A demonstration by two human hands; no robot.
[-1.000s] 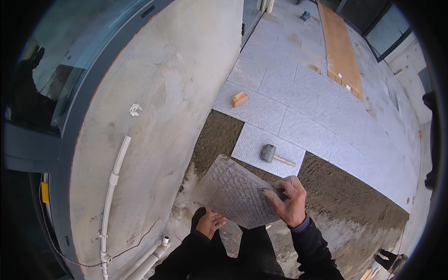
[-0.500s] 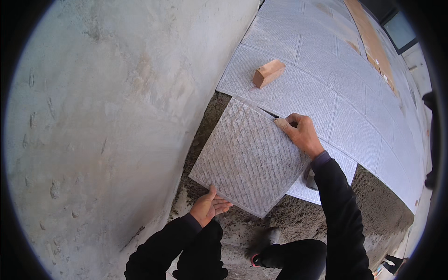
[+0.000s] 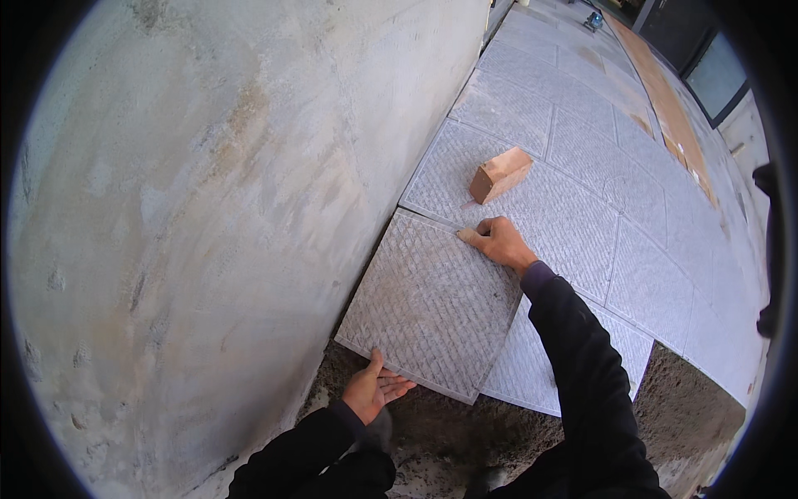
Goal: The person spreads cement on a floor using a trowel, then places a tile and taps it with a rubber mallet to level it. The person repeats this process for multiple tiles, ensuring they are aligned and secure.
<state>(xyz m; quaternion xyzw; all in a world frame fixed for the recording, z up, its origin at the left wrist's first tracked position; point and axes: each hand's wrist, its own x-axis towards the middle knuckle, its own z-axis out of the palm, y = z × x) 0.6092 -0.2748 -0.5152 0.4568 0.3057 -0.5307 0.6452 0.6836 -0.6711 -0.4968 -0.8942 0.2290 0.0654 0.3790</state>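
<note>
A square grey textured slab (image 3: 428,308) lies low against the wall, its far edge against the laid paving (image 3: 565,233) and its right side beside another slab (image 3: 519,366). My left hand (image 3: 376,389) holds the slab's near-left edge, thumb on top and fingers at the underside. My right hand (image 3: 499,244) grips the far edge near the right corner, fingers curled. A reddish block (image 3: 499,173) rests on the paving just beyond that hand. The mallet seen earlier is hidden by my right arm.
A mottled concrete wall (image 3: 191,208) rises along the left. Bare mortar bedding (image 3: 677,403) shows at the lower right and below the slabs. A long brown board (image 3: 657,91) lies farther back, near a small blue tool (image 3: 592,21) and dark-framed doors (image 3: 690,41).
The slab has moved forward, from held at an angle over the bedding to lying snug by the wall and paving. Both hands stayed on it. My view swung closer to the wall.
</note>
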